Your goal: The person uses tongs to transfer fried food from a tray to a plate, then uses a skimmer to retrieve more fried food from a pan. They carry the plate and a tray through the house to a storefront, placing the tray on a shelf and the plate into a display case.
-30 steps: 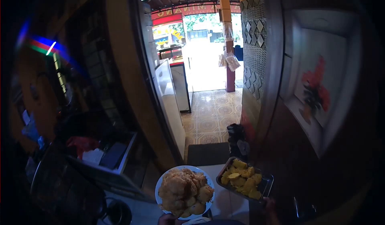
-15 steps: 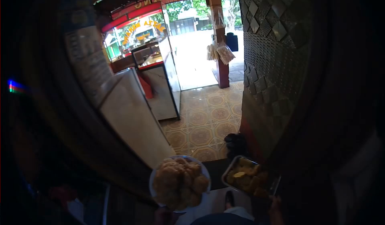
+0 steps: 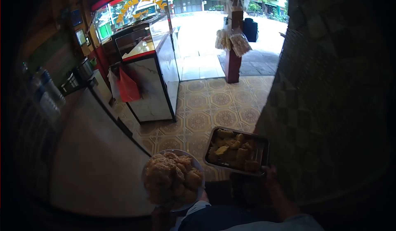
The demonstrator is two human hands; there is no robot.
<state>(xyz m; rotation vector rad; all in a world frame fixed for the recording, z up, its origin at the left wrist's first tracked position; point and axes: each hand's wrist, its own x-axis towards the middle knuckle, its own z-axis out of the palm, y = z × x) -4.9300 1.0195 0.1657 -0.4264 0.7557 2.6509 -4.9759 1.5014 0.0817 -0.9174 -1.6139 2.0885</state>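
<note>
My left hand [image 3: 163, 218], dim at the bottom of the view, is closed on the near edge of a round white plate [image 3: 202, 189]. Golden-brown fried pieces [image 3: 173, 177] are heaped high on it. To the right, my right hand [image 3: 269, 174] grips a rectangular metal tray [image 3: 265, 148] by its near right corner. Yellow-brown chunks of food [image 3: 233, 150] fill most of this tray, with some bare metal at its right end. Both are carried in front of my body, the tray farther out than the plate.
A pale counter [image 3: 95, 157] runs along the left. Beyond it stands a glass-topped display case [image 3: 152, 86] with a red bag [image 3: 128, 86] hanging on its side. Patterned floor tiles [image 3: 198, 103] lead to a red post [image 3: 234, 66] hung with snack bags. A dark wall [image 3: 330, 107] borders the right.
My view has moved forward past the patterned wall panel and shows more floor. The tray has moved up and left in view, the plate slightly up and left. Both stay held.
</note>
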